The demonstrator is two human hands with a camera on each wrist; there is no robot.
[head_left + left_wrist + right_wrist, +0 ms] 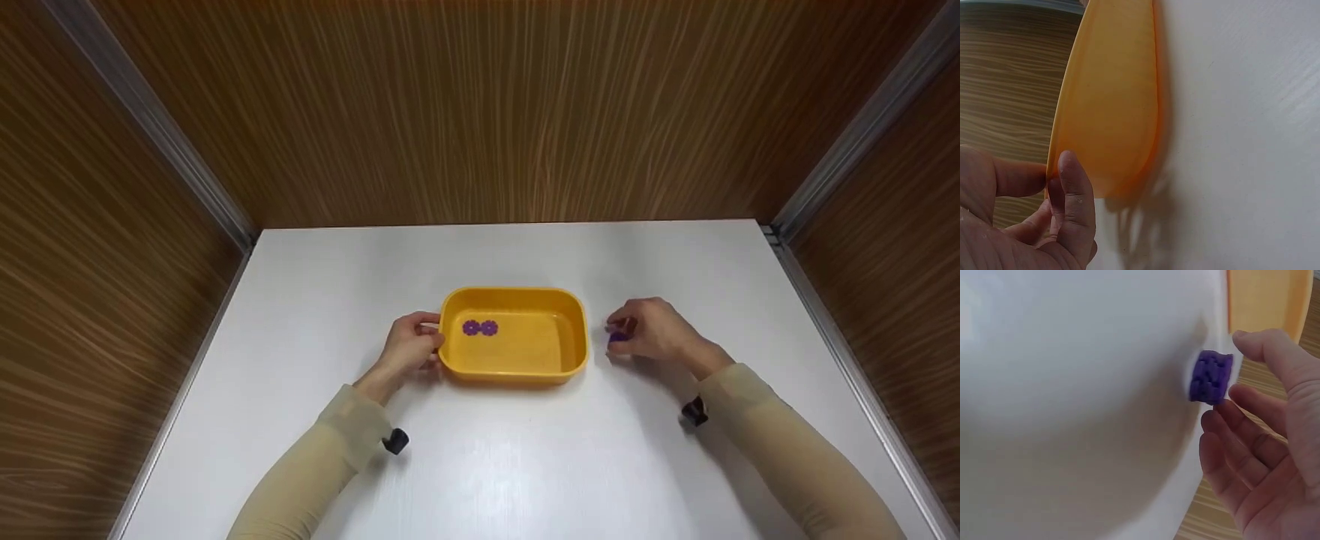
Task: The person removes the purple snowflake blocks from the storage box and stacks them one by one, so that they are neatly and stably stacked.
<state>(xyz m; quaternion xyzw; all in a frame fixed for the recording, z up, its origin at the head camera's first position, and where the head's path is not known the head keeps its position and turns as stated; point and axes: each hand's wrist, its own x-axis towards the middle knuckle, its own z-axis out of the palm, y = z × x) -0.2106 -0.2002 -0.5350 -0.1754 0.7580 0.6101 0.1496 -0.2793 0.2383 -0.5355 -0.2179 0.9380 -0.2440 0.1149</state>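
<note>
A yellow rectangular tray [510, 374] stands on the white table. My left hand [409, 346] grips its left end, thumb and fingers on either side of the rim, as the left wrist view shows with the tray's orange-yellow wall [1109, 101]. Inside the tray lie two joined purple flower-shaped pieces [480, 328]. To the right of the tray, my right hand [654, 330] is at a small purple block with notched sides [1211, 377]. Its fingertips are close to or touching the block's edge, while the thumb [1264, 346] stands apart from it.
The white table [480, 465] is bordered by metal rails and wood-grain panels [495, 112] at the back and both sides. A small black device [396, 441] is worn at the left wrist and another [695, 412] at the right.
</note>
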